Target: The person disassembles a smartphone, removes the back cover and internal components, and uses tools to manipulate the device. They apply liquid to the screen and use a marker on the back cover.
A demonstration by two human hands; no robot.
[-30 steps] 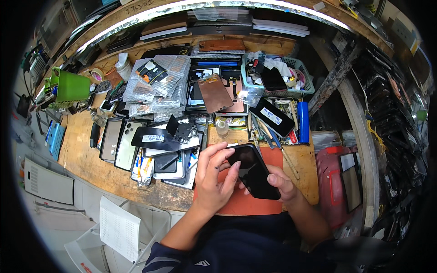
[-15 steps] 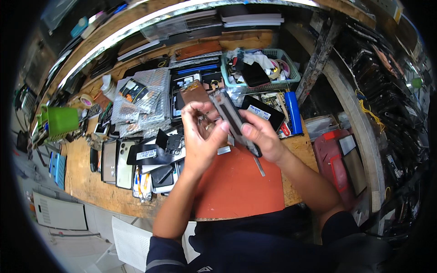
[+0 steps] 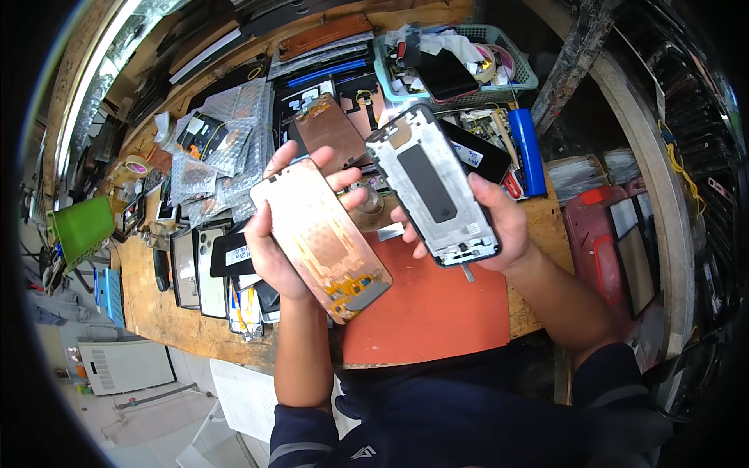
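A phone display panel (image 3: 320, 226) lies tilted across the fingers of my left hand (image 3: 275, 261). Its copper-coloured back faces up, with an orange flex cable at the lower end. To its right, my right hand (image 3: 507, 226) grips a phone frame (image 3: 468, 210) by its lower right edge, thumb along the side. The frame's silvery inner face shows, with a long black rectangle in the middle. The two parts are held apart over a red-orange mat (image 3: 429, 320). From below the frame pokes the end of a thin metal strip (image 3: 468, 272).
Behind my hands lies another copper-backed panel (image 3: 331, 132), beside bubble-wrapped parts (image 3: 222, 140). A teal basket (image 3: 499, 92) of tape and scraps stands at the back, a blue cylinder (image 3: 528, 152) at the right. Several phones (image 3: 214, 273) lie left; a green bin (image 3: 82, 234) is farther out.
The frame has turned from nearly edge-on to show its inner face. My left hand has moved left and now shows the copper-backed panel, which was not visible there before. The view has shifted too.
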